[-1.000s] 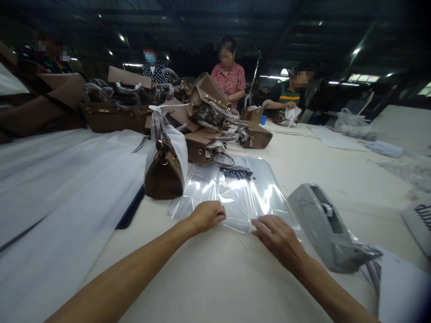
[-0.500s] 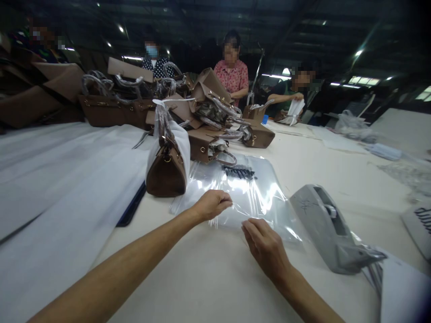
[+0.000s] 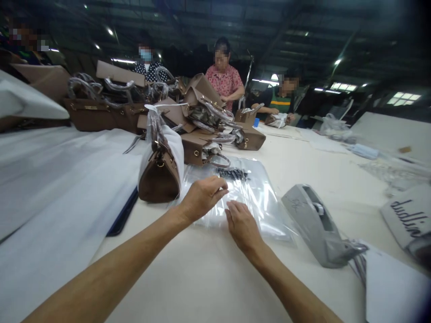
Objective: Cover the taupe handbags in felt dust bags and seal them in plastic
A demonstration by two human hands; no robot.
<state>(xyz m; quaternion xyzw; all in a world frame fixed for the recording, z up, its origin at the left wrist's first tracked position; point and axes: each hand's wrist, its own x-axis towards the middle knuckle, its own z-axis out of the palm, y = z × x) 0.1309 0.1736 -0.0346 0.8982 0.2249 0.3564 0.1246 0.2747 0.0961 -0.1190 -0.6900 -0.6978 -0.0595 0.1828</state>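
Note:
A stack of clear plastic bags with black print lies flat on the white table before me. My left hand is over the stack, thumb and fingers pinched on the film of a bag. Close by, lower and to the right, my right hand has its fingers bent together at the bag's near edge; the fingertips' grip is partly hidden. Left of the stack stands a brown handbag upright, its handles wrapped in clear film and white sheet material around its body.
Several brown handbags are heaped behind the stack. A grey tape dispenser stands to the right, near a printed white item. White sheeting covers the left, beside a dark flat object. Co-workers are across the table.
My right hand has moved up and left, nearer my left hand. The view has shifted slightly to the right. A pale blurred shape has come in at the left edge.

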